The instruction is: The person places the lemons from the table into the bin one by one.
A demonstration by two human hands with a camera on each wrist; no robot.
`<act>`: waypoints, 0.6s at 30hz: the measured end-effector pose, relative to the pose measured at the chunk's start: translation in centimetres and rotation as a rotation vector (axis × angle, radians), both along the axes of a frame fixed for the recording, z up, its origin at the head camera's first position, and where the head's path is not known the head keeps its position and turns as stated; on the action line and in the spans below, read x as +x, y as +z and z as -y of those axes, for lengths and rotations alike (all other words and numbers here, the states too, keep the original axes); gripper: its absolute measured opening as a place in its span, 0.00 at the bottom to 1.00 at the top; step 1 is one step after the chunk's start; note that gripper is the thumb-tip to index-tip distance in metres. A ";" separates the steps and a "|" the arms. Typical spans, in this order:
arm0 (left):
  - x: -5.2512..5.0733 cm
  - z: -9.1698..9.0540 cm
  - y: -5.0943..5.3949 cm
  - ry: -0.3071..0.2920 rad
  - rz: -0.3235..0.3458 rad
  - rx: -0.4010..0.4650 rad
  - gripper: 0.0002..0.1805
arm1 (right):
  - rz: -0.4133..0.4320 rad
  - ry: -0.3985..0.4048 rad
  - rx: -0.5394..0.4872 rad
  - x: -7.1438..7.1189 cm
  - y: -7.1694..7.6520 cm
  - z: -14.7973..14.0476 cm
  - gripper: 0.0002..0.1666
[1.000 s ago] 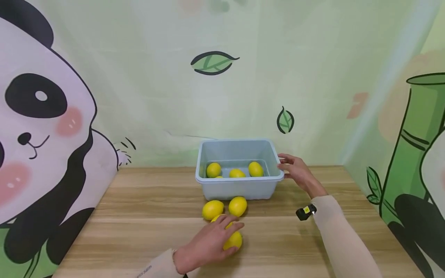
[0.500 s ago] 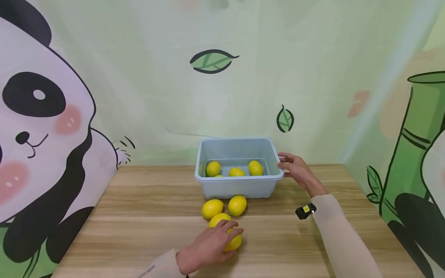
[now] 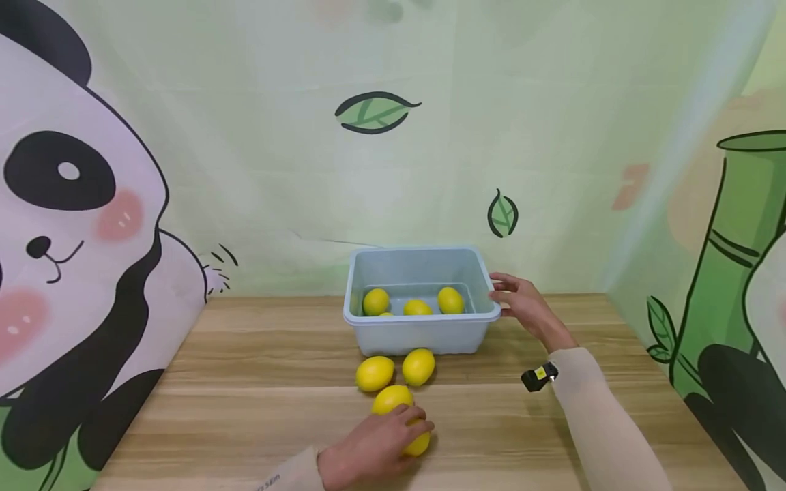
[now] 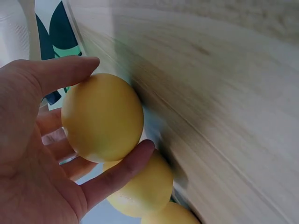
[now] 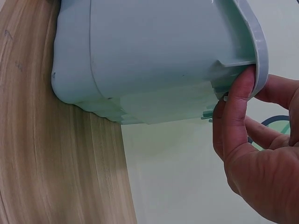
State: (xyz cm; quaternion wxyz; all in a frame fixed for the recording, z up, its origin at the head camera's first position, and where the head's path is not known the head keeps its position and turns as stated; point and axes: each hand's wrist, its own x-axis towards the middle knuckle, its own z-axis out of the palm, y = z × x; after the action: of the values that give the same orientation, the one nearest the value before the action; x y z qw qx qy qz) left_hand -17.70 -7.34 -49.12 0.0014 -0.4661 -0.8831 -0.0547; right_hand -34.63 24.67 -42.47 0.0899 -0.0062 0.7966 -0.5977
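Observation:
A light blue plastic bin (image 3: 424, 335) stands near the back of the wooden table, with several yellow lemons (image 3: 451, 300) inside. The right hand (image 3: 528, 307) grips the bin's right rim, its fingers under the lip in the right wrist view (image 5: 266, 149). In front of the bin, the left hand (image 3: 374, 447) holds the nearest lemon (image 3: 419, 443) with curled fingers. The left wrist view shows thumb and fingers around this lemon (image 4: 103, 117). Behind it lies another lemon (image 3: 393, 398), and two more lemons (image 3: 375, 374) (image 3: 419, 367) lie close to the bin's front wall.
A pale green backdrop (image 3: 258, 136) with leaf drawings rises behind the table (image 3: 258, 382). A printed panda (image 3: 74, 259) is at the left and printed bamboo (image 3: 724, 273) at the right. A small black device (image 3: 539, 376) sits at the right wrist.
The left hand has shifted slightly right and toward the table's near side with its lemon, and its fingers are more curled. More of the lemon behind it shows. The right hand stays on the rim.

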 end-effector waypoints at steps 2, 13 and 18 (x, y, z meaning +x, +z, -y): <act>-0.1 0.0 0.0 -0.002 0.014 -0.005 0.27 | 0.001 -0.001 0.003 0.0 0.0 0.0 0.32; -0.2 0.2 -0.6 0.016 0.087 -0.009 0.25 | 0.005 -0.002 0.034 0.0 -0.1 -0.1 0.33; -0.2 0.2 -0.8 0.035 0.126 -0.014 0.22 | 0.006 -0.007 0.032 0.1 -0.2 -0.1 0.33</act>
State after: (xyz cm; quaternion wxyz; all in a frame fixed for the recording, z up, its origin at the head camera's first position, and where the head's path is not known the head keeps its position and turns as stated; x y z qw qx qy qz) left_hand -17.88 -7.50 -49.91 -0.0564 -0.4464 -0.8897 -0.0779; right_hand -34.57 24.76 -42.70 0.0901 -0.0002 0.8058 -0.5853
